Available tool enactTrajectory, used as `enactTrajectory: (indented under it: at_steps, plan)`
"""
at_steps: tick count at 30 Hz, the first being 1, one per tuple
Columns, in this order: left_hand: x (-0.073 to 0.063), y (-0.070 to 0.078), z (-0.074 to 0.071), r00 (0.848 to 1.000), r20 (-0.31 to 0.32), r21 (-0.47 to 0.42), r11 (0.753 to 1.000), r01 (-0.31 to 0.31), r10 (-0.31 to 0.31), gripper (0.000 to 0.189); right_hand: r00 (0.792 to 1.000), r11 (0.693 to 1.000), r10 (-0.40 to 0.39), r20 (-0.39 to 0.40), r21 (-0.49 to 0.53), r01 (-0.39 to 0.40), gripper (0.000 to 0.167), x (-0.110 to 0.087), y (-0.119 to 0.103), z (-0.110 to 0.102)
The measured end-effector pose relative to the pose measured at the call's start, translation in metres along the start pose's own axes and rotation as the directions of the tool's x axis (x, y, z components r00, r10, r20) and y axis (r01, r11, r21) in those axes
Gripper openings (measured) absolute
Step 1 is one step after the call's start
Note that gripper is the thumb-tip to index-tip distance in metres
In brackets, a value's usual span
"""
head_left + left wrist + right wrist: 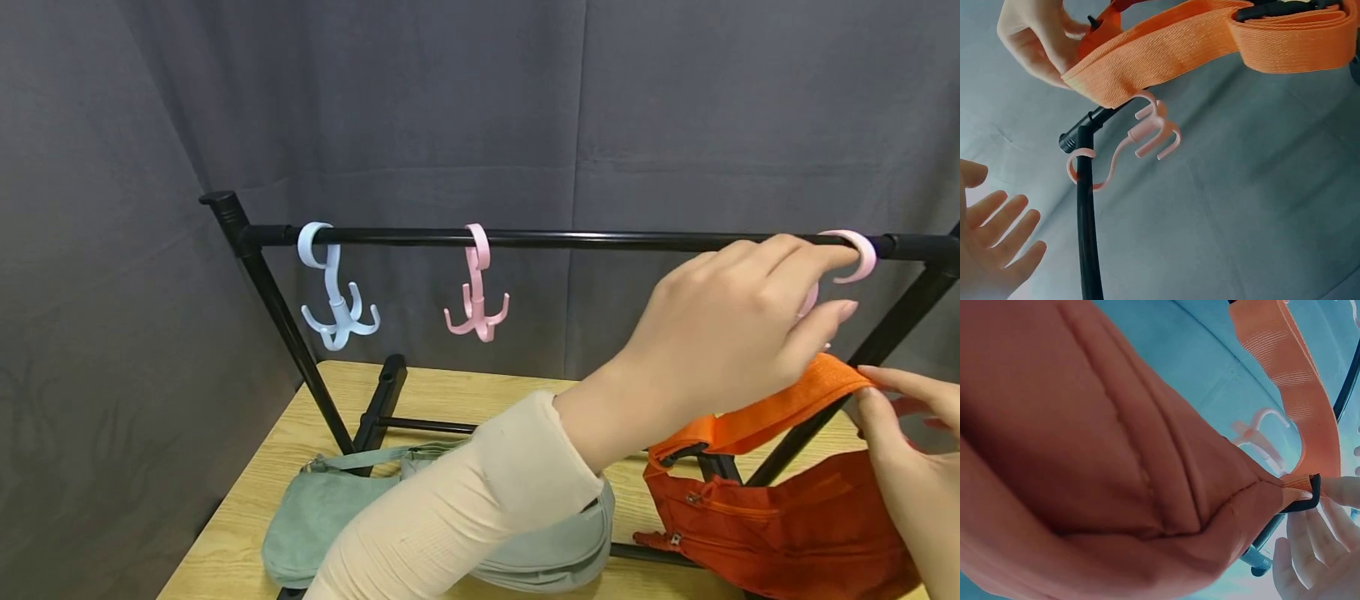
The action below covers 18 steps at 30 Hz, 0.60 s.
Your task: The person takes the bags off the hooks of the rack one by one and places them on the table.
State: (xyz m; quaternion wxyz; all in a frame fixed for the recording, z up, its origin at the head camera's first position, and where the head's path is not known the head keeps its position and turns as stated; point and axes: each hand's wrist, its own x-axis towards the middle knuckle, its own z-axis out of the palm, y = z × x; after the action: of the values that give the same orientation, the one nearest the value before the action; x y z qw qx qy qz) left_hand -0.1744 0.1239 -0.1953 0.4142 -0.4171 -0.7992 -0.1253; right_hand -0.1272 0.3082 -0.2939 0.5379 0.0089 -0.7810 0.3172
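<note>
My left hand [723, 312], in a cream sleeve, is raised beside the rail, next to the right-hand pink hook [855, 254]. In the left wrist view its fingers are spread and a gap parts them from that pink hook [1147, 128]. My right hand [911, 417] pinches the orange strap [795, 400] of a bag [795, 525] with a red-orange body. Near the black strap ring, the right wrist view shows the right fingers [1316, 544] on the strap. The strap passes close by the hook's prongs; whether it touches them I cannot tell.
A black rail [600, 239] on slanted legs spans the wooden table [442, 392]. From it hang a pale blue hook [339, 312] and another pink hook [477, 308]. Pale green bags [330, 517] lie below, partly behind my left sleeve. Grey cloth [450, 100] hangs behind.
</note>
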Motion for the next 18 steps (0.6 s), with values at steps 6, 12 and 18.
enactTrajectory:
  at_steps: [6, 12, 18]
  plan:
    - [-0.017, -0.002, 0.000, 1.000, 0.024, -0.022, 1.000, 0.001, -0.001, 0.036, 0.999, 0.999, -0.038, -0.005, 0.018, 0.038, 0.023, 0.001, 0.002, -0.001]
    - [-0.038, -0.009, 0.002, 0.997, 0.059, -0.107, 0.993, 0.045, -0.039, 0.035, 1.000, 0.999, -0.015, 0.027, -0.032, 0.016, 0.019, 0.001, -0.001, -0.002]
    - [-0.054, -0.017, 0.007, 0.989, 0.131, -0.199, 0.975, 0.095, -0.069, 0.035, 0.999, 0.999, -0.038, 0.006, -0.007, 0.038, 0.018, 0.001, -0.003, 0.000]
